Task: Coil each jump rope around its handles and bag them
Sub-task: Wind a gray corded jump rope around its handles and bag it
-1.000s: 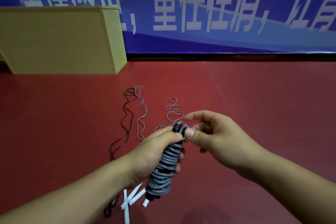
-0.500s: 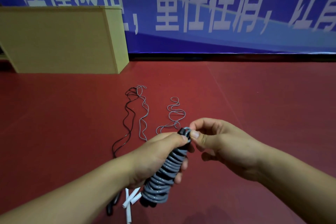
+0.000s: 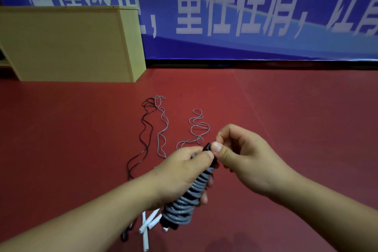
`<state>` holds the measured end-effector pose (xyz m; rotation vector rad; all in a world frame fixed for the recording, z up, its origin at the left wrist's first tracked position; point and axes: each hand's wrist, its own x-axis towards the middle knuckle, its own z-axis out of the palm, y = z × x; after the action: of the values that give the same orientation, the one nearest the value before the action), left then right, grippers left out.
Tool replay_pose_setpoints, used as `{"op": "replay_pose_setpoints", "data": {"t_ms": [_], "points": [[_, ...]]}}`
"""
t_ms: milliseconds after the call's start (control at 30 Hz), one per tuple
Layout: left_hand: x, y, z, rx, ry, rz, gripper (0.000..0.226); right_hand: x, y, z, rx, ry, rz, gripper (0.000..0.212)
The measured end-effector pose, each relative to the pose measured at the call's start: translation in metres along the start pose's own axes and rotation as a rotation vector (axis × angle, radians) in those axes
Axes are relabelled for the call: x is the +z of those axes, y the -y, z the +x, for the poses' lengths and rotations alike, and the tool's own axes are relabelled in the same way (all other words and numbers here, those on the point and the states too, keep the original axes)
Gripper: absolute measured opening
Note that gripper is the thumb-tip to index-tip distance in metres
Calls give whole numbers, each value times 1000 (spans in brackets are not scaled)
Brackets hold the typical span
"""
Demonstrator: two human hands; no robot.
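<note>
Currently the left hand (image 3: 184,172) grips a coiled jump rope (image 3: 187,200) held above the red floor (image 3: 286,129), fingers wrapped round the bundle, thumb pressed near its upper end. Grey cord is wound in close turns down the black handles; the bundle tilts, top end up and to the right. The right hand (image 3: 243,157) pinches the black handle tip (image 3: 207,147) at the top of the bundle between thumb and forefinger, remaining fingers curled. Whether a cord end is under that pinch cannot be told.

On the floor beyond the hands: a loose black rope (image 3: 144,135), a loose grey rope (image 3: 162,129) just beside it, and a second grey rope (image 3: 197,127) to the right. White handles (image 3: 147,225) lie below the left wrist. A tan wooden box (image 3: 67,45) stands against a blue banner (image 3: 245,6).
</note>
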<state>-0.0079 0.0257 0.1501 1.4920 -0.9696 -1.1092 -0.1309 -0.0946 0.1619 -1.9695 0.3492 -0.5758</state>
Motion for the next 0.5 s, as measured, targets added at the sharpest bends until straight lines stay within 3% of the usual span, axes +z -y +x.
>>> {"op": "replay_pose_setpoints", "data": {"t_ms": [67,200,367,500], "points": [[-1,-2,1,19,-21,27,34,1,-2,2,-19,-53,-17,18],[-1,-4,2,52,-84,118,31,1,-1,5,118,-64,192,39],[-3,-8,4,118,-159,246,33,-2,-4,5,30,-95,122,32],[-7,-6,1,189,-130,304,36,-3,3,3,61,-59,223,36]]}}
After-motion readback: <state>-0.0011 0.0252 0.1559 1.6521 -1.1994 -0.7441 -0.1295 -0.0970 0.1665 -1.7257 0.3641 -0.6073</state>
